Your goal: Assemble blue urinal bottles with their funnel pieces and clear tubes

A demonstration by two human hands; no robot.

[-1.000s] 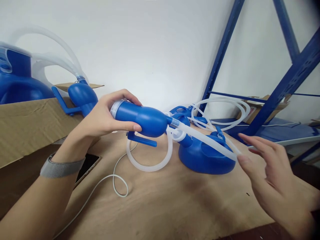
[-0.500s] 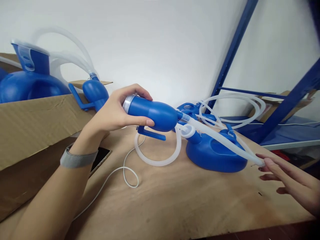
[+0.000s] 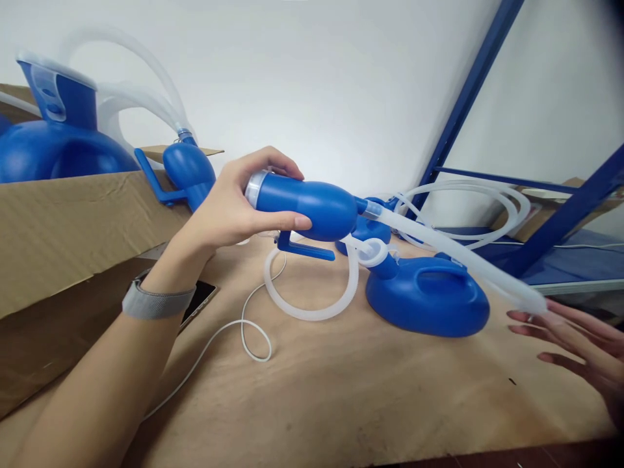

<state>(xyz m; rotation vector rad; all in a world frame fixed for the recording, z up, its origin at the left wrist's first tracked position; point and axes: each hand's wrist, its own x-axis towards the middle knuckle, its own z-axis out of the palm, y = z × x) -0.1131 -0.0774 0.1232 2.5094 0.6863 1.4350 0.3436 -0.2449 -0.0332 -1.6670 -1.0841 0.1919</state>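
The person's left hand (image 3: 234,211) is wrapped around a blue plastic bulb-shaped funnel piece (image 3: 312,209), thumb underneath and fingers curled over its clear-rimmed end, holding it level in the air above the wooden tabletop (image 3: 341,390). A small blue handle bracket (image 3: 305,247) sticks out beneath the piece. A translucent white tube (image 3: 453,257) runs from the narrow end of the piece down and to the right. Its far end lies just at the fingertips of the right hand (image 3: 580,341), which is open with fingers spread and slightly blurred; I cannot tell whether the fingers actually touch the tube. The two hands are well apart.

On the table below the tube sits a flat blue plastic bottle with a moulded handle (image 3: 429,302), its white-ringed neck (image 3: 373,252) pointing toward the held piece. A loop of the translucent tubing (image 3: 312,305) curls on the wood just beside that neck. Behind it lies another blue bottle (image 3: 365,227), partly hidden, with coils of tubing (image 3: 468,214) reaching back toward the blue metal shelf frame (image 3: 468,97).

On the left stands an open cardboard box (image 3: 73,227) holding more blue bottles (image 3: 53,149) and another funnel piece (image 3: 188,172) with tube attached. A phone (image 3: 197,302) lies by the box, near the banded left wrist, and a thin white cable (image 3: 238,331) loops across the table.
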